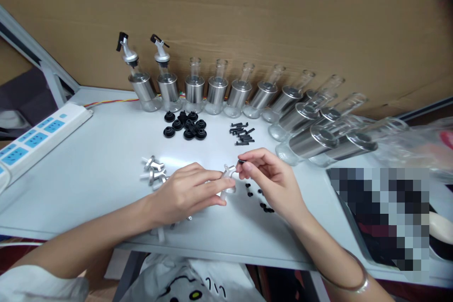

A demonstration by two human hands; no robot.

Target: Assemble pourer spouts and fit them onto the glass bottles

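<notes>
Our left hand [191,191] clamps a spout [228,173]; our right hand [269,177] pinches a black pin [241,162]. At 11 o'clock stand two finished bottles [141,86]; the bare bottles [216,89] from 12 to 2 o'clock lack spouts.

**Plastic, steel, glass**

The left hand [187,193] holds a glossy clear-plastic spout [228,180]; the right hand [274,181] pinches a matt black pin [241,162]. Beyond both hands, bottles [216,90] show clear glass and brushed steel. The table [106,151] beneath is smooth, matt.
</notes>
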